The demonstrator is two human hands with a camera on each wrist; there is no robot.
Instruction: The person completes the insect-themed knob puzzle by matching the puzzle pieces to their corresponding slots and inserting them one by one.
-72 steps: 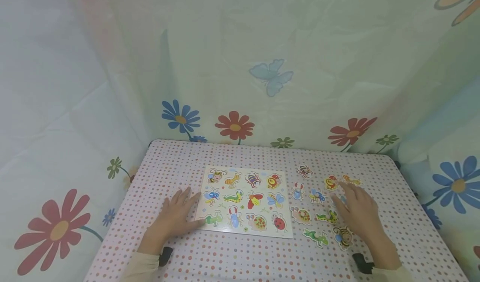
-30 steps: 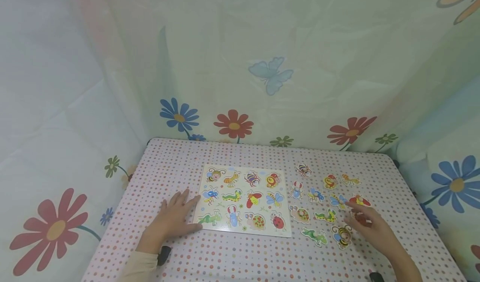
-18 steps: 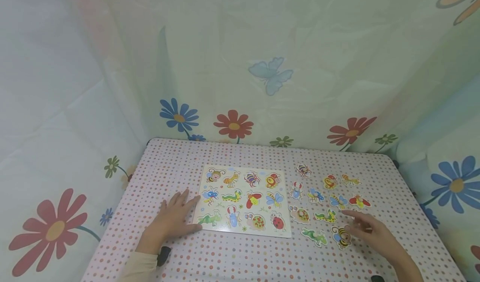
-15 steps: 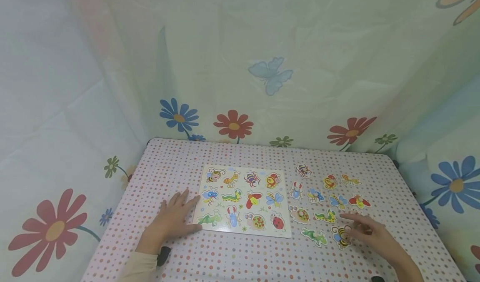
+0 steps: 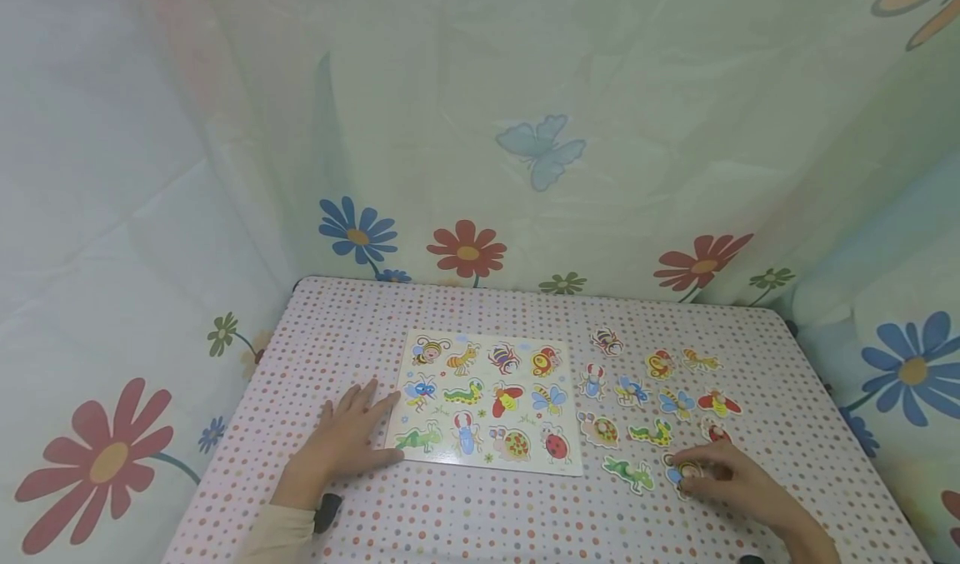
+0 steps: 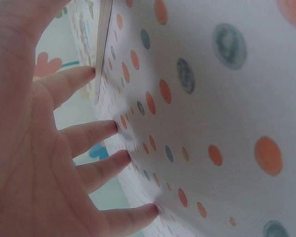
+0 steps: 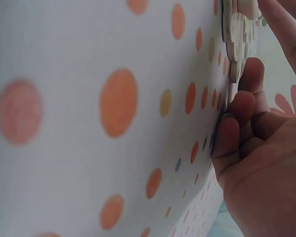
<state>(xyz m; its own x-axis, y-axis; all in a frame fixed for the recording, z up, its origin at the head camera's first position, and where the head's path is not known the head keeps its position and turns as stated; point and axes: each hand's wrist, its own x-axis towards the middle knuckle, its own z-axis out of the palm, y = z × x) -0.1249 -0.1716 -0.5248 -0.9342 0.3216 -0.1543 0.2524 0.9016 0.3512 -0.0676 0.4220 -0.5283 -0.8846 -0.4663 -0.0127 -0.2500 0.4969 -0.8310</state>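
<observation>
Bee-shaped flat wooden puzzle piece in yellow, black and blue (image 5: 673, 473) lies on the white, dotted tabletop (image 5: 525, 522) between the right hand's (image 5: 738, 476) thumb and index finger; I cannot tell whether they pinch it. The left hand (image 5: 351, 435), fingers spread, touches the pale rectangular insect-picture board's (image 5: 484, 365) left edge.

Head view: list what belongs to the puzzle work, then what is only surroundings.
Part of the work: puzzle board; bee piece, partly covered by the right hand; other loose pieces.

Only surroundings: dotted tablecloth; flowered backdrop.
</observation>
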